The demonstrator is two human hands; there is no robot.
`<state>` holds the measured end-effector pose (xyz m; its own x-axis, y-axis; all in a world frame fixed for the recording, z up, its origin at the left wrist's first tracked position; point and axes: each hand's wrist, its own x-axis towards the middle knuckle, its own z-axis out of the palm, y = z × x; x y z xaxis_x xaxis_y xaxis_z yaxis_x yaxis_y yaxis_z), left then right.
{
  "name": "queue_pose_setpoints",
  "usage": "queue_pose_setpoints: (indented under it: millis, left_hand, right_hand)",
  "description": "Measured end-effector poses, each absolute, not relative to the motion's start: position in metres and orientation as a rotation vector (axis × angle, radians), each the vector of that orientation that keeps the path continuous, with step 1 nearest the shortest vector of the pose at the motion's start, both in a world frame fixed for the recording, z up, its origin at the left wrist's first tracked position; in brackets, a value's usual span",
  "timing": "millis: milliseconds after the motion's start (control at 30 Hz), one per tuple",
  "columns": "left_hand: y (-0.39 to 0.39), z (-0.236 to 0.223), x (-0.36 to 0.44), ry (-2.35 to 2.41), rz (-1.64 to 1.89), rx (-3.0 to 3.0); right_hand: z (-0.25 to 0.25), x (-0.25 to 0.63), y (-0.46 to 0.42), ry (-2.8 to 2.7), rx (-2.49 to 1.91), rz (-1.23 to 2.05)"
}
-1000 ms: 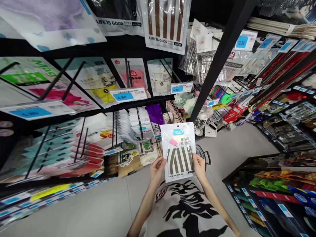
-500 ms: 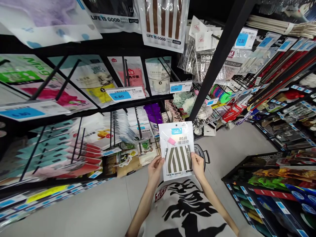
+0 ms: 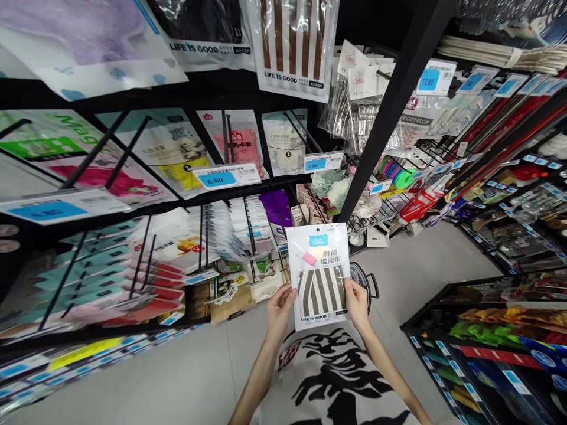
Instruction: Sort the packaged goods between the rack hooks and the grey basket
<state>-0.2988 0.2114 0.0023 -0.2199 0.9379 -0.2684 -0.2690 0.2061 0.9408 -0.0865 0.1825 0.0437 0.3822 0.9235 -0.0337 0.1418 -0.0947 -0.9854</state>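
A flat white plastic packet (image 3: 319, 274) with a clear window faces me at chest height; green-and-white striped cloth shows through the window. My left hand (image 3: 280, 306) pinches its left edge between thumb and fingers. On the opposite edge my right hand (image 3: 357, 300) grips it the same way, thumb on the front. Printing and a blue label fill the packet's upper half, and a small hang hole is at the top. Behind the right hand, a round dark basket (image 3: 364, 282) with a handle is partly hidden by the packet.
Ahead and left, a black rack holds hanging glove packets (image 3: 283, 144) on metal hooks with price tags (image 3: 228, 176). A brown-striped packet (image 3: 295, 44) hangs above. A black post (image 3: 385, 106) divides the rack. Grey floor (image 3: 411, 260) runs toward a low shelf of packets (image 3: 491, 324) at right.
The view has tilted slightly, so the shelves sit a little lower in the picture. Both hands keep their hold on the packet, which has barely shifted.
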Motion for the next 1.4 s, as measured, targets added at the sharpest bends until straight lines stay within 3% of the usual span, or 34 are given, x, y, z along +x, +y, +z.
queue_pose_setpoints:
  millis: [1400]
  left_hand:
    - [0.2053,0.0065,-0.2975,1.243,1.363,0.735]
  right_hand:
    - [0.0457,-0.0892,0.1753,-0.964,-1.51,0.933]
